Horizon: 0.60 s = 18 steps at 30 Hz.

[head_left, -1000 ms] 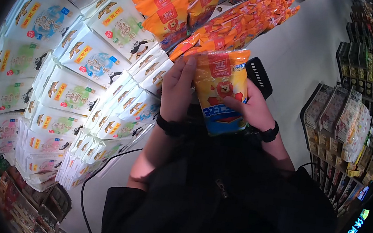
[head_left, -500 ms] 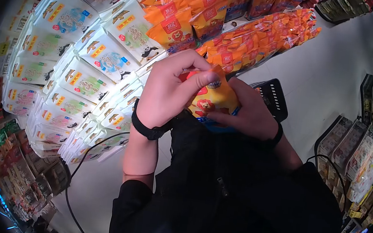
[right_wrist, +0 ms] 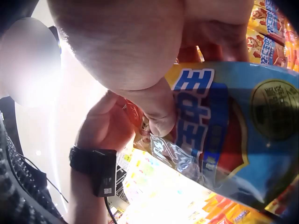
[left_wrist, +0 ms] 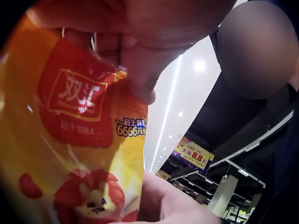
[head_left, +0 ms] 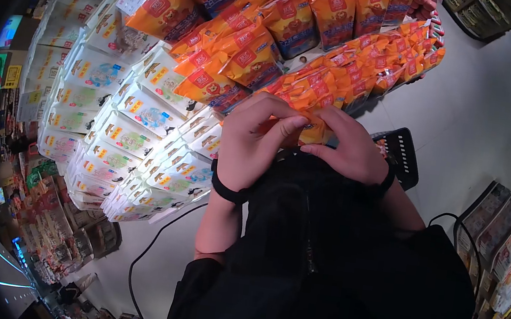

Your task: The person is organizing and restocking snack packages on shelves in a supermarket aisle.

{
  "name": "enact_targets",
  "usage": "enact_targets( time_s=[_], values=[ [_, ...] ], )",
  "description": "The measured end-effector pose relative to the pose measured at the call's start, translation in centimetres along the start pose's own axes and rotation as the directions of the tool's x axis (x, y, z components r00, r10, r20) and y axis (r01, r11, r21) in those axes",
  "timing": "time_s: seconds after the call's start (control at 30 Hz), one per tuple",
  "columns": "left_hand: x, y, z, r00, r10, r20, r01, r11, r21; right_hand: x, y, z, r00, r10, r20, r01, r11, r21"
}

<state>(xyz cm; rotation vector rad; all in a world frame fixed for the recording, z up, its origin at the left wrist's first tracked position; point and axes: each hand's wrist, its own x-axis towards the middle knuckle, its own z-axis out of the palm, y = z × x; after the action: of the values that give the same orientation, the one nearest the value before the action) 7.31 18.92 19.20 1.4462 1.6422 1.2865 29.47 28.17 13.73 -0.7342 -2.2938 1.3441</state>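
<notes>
An orange, yellow and blue bag with a red lion [left_wrist: 93, 196] is held upright between both hands; only a little of the bag [head_left: 314, 132] shows from above. My left hand [head_left: 250, 139] pinches its top edge, thumb on the front, as the left hand [left_wrist: 140, 32] shows close up. On the opposite side, my right hand [head_left: 354, 152] grips the bag low down. In the right wrist view the right hand [right_wrist: 131, 42] has its thumb across the blue lettering of the bag [right_wrist: 261, 121], with its other fingers partly hidden behind.
Orange bags [head_left: 292, 25] fill the display ahead, beside stacked white packets [head_left: 146, 109] on the left. A black basket [head_left: 406, 155] is beyond the right hand. Shelves [head_left: 506, 238] stand at the right, and a black cable [head_left: 135, 266] hangs at lower left.
My left hand has gone from the bag's side to its top edge. The bag has tipped so its front is mostly hidden from above. The head view has shifted, showing more of the orange display.
</notes>
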Motion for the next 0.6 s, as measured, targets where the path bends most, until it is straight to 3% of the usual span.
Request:
enact_targets(
  time_s=[0.07, 0.1, 0.2, 0.27, 0.33, 0.47, 0.6],
  values=[
    [0.3, 0.3, 0.9, 0.996, 0.079, -0.042, -0.075, 0.993, 0.090, 0.9, 1.1, -0.9, 1.000, 0.025, 0.015, -0.025, 1.000, 0.003],
    [0.1, 1.2, 0.9, 0.997, 0.003, -0.076, 0.004, 0.996, 0.091, 1.3, 1.7, -1.0, 0.996, -0.007, -0.091, 0.006, 1.000, -0.009],
    [-0.9, 0.1, 1.3, 0.951, 0.136, -0.279, -0.088, 0.980, 0.179, 3.8, 5.0, -2.0, 0.975, 0.009, -0.220, 0.002, 0.999, 0.049],
    [-2.7, -1.0, 1.4, 0.944, 0.022, -0.331, 0.010, 0.995, 0.095, 6.5, 6.9, -3.1, 0.975, 0.124, -0.183, -0.073, 0.962, 0.263],
    [-4.4, -2.6, 1.6, 0.924, -0.095, -0.370, 0.083, 0.995, -0.047, 9.5, 9.5, -3.2, 0.967, 0.079, -0.242, 0.050, 0.873, 0.486],
    [-8.0, -3.0, 2.0, 0.868, -0.412, -0.277, 0.330, 0.896, -0.297, 15.5, 15.0, -3.1, 0.980, -0.010, -0.201, 0.097, 0.897, 0.430],
    [-10.7, -4.5, 2.2, 0.894, -0.372, -0.249, 0.316, 0.919, -0.238, 18.3, 16.6, -2.2, 0.992, 0.015, -0.124, 0.029, 0.937, 0.348]
  ],
)
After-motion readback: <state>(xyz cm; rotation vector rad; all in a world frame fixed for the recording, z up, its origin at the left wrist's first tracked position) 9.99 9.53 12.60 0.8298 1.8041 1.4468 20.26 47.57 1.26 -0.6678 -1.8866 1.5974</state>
